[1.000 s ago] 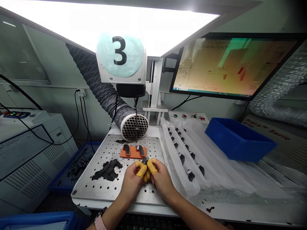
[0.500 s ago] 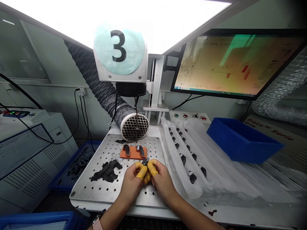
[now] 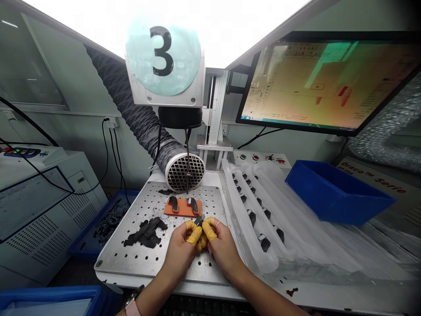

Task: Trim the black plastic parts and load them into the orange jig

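Note:
My left hand (image 3: pixel 183 247) and my right hand (image 3: pixel 221 245) meet over the perforated metal plate (image 3: pixel 131 254), fingertips in yellow finger cots. Together they pinch a small black part (image 3: pixel 198 221) between thumbs and forefingers. Just beyond them lies an orange fixture (image 3: pixel 183 207) carrying two black parts. A heap of loose black parts (image 3: pixel 146 232) sits on the plate to the left of my left hand.
The laser head marked 3 (image 3: pixel 164 66) hangs above the plate, with a grey exhaust hose (image 3: pixel 184 172) behind. Clear plastic strips with black parts (image 3: pixel 259 215) lie to the right, beside a blue bin (image 3: pixel 335 193). A monitor (image 3: pixel 329 83) stands at upper right. A blue tray of scraps (image 3: pixel 105 224) sits left.
Both hands stay pinched on the small black part in the same spot. Only my head has tilted slightly, shifting the scene a little.

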Available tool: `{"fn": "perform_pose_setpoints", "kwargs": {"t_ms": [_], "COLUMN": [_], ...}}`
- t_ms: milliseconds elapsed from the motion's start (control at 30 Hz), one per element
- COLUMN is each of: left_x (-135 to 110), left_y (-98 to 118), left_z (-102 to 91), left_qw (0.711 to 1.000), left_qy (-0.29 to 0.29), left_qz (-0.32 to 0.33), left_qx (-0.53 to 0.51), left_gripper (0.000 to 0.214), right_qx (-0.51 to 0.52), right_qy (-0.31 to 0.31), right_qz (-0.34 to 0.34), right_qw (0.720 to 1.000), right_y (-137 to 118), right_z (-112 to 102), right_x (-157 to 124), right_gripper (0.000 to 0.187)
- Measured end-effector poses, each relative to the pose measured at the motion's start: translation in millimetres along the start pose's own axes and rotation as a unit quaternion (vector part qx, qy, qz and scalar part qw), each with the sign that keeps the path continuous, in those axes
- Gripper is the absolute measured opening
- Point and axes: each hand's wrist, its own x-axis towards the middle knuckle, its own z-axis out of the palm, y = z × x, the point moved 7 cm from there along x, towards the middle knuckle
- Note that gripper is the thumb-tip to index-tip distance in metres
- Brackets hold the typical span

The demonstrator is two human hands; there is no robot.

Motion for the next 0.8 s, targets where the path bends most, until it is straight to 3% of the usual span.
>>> {"fn": "perform_pose_setpoints", "kwargs": {"t_ms": [800], "left_x": [-0.5], "left_y": [3.2], "left_z": [1.7], "left_qw": [1.0], "left_qy": [-0.004], "left_qz": [0.003], "left_qx": [0.005], "left_gripper": [0.027], "right_qx": [0.016], "right_qy": [-0.001], "right_qz": [0.006], "right_qw": [1.0], "right_y": [-0.5], "right_z": [1.2], "right_x": [-0.3], "right_gripper": [0.019]}}
